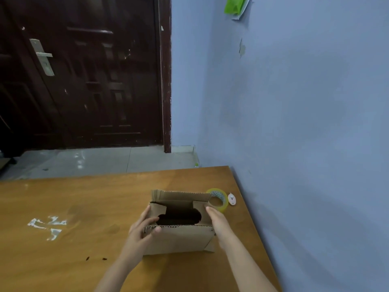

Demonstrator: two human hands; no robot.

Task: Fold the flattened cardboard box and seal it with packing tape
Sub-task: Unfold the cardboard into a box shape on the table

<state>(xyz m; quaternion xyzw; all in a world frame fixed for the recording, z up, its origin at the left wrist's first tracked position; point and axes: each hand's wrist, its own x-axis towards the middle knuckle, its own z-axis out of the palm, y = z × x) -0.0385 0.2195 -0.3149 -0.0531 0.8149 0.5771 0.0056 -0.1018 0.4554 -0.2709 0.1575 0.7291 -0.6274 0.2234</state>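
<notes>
Cardboard box (179, 237) erected, standing on wooden table (84, 207), top open, flaps partly turned in. Left hand (140, 230) at box's left side, thumb curled over the near flap's edge, fingers on the left flap: gripping. Right hand (217, 223) flat against box's right side, fingers straight. Packing tape roll (219, 200) just beyond box's far-right corner; small white tag (232, 199) beside it. Risk: flaps likely spring back if released to reach the tape; uneven squeeze could skew the box.

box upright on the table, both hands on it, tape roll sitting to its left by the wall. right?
Not quite. In the head view the tape roll sits to the right of the box, by the wall. The rest holds: left hand and right hand are on the box.
</notes>
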